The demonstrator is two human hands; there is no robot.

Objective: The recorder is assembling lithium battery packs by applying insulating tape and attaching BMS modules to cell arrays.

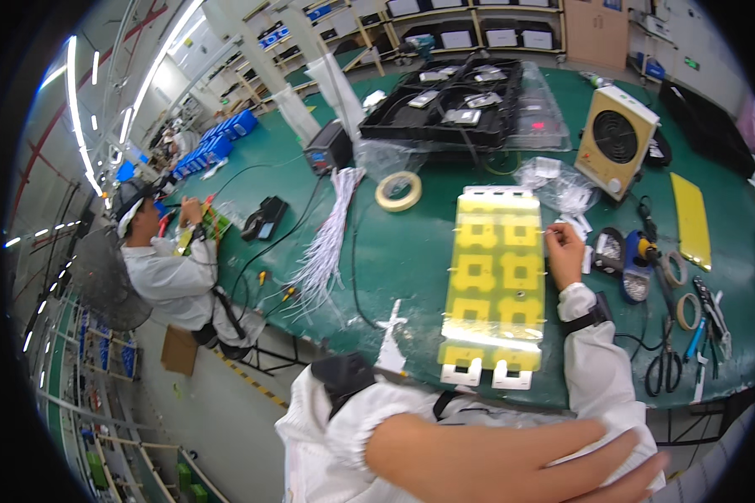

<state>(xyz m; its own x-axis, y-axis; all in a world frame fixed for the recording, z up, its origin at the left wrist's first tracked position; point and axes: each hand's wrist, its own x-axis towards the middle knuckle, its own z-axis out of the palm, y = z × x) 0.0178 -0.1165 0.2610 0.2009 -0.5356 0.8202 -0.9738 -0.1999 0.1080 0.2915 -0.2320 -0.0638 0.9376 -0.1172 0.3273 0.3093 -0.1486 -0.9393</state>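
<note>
A flat, translucent yellow panel point(495, 277) with square cutouts and white end pieces lies lengthwise on the green table in front of me. Beside its right edge my right hand point(566, 250) rests with fingers curled together; whether anything is between them is hidden. My left hand point(512, 461) reaches across the bottom of the view, close to the camera. Its fingers are stretched out and slightly blurred, in front of my right forearm, and nothing is held. A black band point(585, 314) circles my right wrist.
Right of the panel lie black-handled scissors point(664, 369), tape rolls point(689, 311) and a yellow sheet point(690, 222). A fan unit point(617, 138) and a black tray point(445, 105) stand farther back. White wires point(331, 239) lie left, beyond which a co-worker point(172, 268) sits.
</note>
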